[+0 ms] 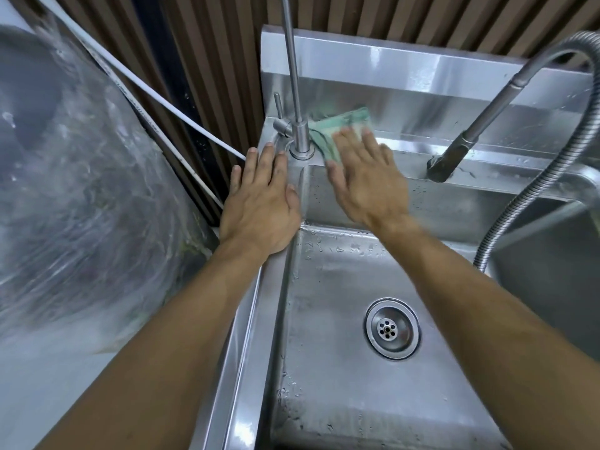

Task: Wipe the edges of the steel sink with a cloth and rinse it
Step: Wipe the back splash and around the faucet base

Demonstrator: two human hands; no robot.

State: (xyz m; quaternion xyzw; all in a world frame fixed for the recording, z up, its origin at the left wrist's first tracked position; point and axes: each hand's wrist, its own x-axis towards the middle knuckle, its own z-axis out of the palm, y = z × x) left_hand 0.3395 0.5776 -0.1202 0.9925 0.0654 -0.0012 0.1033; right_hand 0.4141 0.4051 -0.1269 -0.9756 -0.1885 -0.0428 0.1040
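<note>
A wall of brown vertical slats (220,60) stands behind a steel sink (431,203), seen from above. The sink's back ledge and raised splash panel run across the upper part of the view; its basin lies below, beaded with water drops, with a round drain (392,329) toward the lower right. A second basin (552,271) is partly visible at the right edge.

A slim upright tap (297,92) rises from the back left corner of the ledge, with a small lever beside its base. To the right, a dark spray head (454,154) points down at the ledge, fed by a ribbed metal hose (532,196) that loops past the right side of the basin.

The cloth (337,125), green with pale stripes, lies flat on the back ledge just to the right of the tap's base, its far edge against the splash panel. The right hand (367,177) presses on it with straight, spread fingers, palm down; the hand is slightly blurred. The left hand (259,203) rests flat and relaxed on the sink's left rim, fingers extended toward the tap's base, holding nothing.

Left of the sink, a large object wrapped in clear plastic film (81,190) fills the side of the view, and two white cords (168,102) run diagonally across the slats toward the sink's corner.
</note>
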